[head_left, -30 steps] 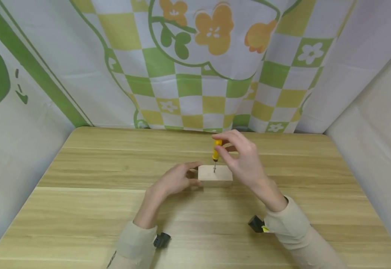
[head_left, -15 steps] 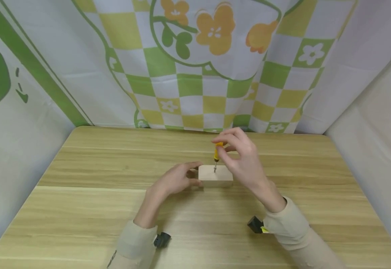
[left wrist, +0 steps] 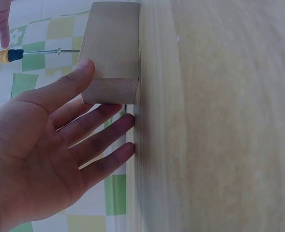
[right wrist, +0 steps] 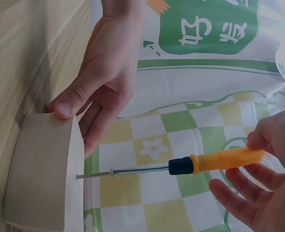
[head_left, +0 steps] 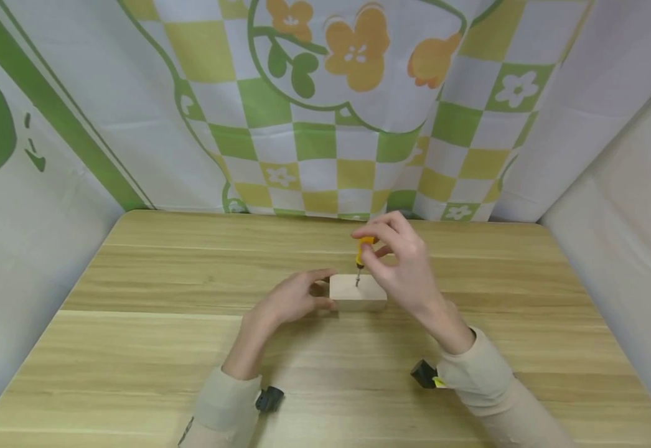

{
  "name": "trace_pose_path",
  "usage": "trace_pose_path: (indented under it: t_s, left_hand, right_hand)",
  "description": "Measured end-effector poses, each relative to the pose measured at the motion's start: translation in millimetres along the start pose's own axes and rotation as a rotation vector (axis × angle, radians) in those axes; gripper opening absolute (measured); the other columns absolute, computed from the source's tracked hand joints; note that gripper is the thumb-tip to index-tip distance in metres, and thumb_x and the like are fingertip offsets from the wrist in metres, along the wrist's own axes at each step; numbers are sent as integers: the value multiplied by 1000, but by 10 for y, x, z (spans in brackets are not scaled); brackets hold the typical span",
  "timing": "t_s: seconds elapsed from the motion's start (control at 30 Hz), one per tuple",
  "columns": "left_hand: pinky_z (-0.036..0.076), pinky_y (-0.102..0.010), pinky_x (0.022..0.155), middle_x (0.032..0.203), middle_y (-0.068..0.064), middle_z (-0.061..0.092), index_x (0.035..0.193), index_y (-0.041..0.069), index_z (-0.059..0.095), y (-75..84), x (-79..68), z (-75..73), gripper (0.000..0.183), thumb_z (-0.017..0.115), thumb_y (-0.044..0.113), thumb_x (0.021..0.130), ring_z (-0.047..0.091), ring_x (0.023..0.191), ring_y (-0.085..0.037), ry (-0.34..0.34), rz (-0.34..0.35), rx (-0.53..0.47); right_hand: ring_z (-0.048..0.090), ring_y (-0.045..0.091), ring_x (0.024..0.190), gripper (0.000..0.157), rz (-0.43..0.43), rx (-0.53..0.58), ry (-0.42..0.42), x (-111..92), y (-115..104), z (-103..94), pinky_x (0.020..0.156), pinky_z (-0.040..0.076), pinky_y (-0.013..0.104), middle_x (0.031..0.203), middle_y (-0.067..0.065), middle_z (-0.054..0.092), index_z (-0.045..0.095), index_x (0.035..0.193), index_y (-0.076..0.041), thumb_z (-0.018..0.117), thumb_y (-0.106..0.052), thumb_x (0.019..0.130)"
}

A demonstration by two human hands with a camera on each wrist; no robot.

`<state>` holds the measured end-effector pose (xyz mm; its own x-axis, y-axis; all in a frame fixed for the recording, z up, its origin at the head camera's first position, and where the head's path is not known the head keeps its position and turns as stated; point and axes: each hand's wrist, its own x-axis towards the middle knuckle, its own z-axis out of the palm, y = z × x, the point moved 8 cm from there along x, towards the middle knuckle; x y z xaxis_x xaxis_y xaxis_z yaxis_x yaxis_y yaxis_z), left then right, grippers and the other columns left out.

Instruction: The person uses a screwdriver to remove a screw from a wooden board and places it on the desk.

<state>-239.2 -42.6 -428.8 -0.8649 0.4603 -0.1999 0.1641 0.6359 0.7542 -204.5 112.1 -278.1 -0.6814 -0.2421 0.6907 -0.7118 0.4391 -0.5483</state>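
Observation:
A pale wooden block point(head_left: 358, 295) lies on the table, and my left hand point(head_left: 289, 302) pinches its left end between thumb and fingers. A screw point(right wrist: 95, 175) stands upright in the block's top face, with most of its threaded shank exposed. On the screw's head sits the tip of a yellow screwdriver point(right wrist: 224, 160) with a black collar. My right hand point(head_left: 406, 264) holds the screwdriver's handle with thumb and fingertips from above. In the left wrist view, the left thumb point(left wrist: 67, 83) presses the block's near side, while the lower fingers spread past its end.
The wood-grain table point(head_left: 135, 361) extends around both hands. A checked, flowered cloth point(head_left: 314, 143) hangs along its back edge, with pale cloth walls at both sides. Black wrist cameras point(head_left: 270, 400) sit on both sleeves.
My right fingers and thumb have shifted slightly around the screwdriver's handle and now cover more of its top. The left hand and block stay put.

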Motion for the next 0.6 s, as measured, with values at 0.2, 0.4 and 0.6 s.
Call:
trace_pose_path:
  t_s: [0.2,0.4,0.6]
  left_hand:
    - [49,-42,106,138,-4,62,147,17,49,6,-6,1,65,76,26,88,62,122,-22,1,-5,-3]
    - [49,-43,105,138,-6,62,148,16,49,27,-18,-7,66,76,26,88,63,121,-24,0,-3,-10]
    - [49,-43,105,138,-6,62,148,14,49,27,-10,-4,67,76,25,88,64,121,-24,-7,8,-14]
  right_hand:
    - [62,18,88,19,22,-11,-3,-12,9,1,63,59,28,107,10,63,71,106,-1,68,3,87]
    - [64,19,87,19,0,-36,24,0,-1,-16,59,58,26,105,12,61,74,104,-1,70,5,86]
    - [63,19,94,30,20,-12,-34,-20,14,21,65,60,28,111,10,65,71,109,-1,57,10,85]
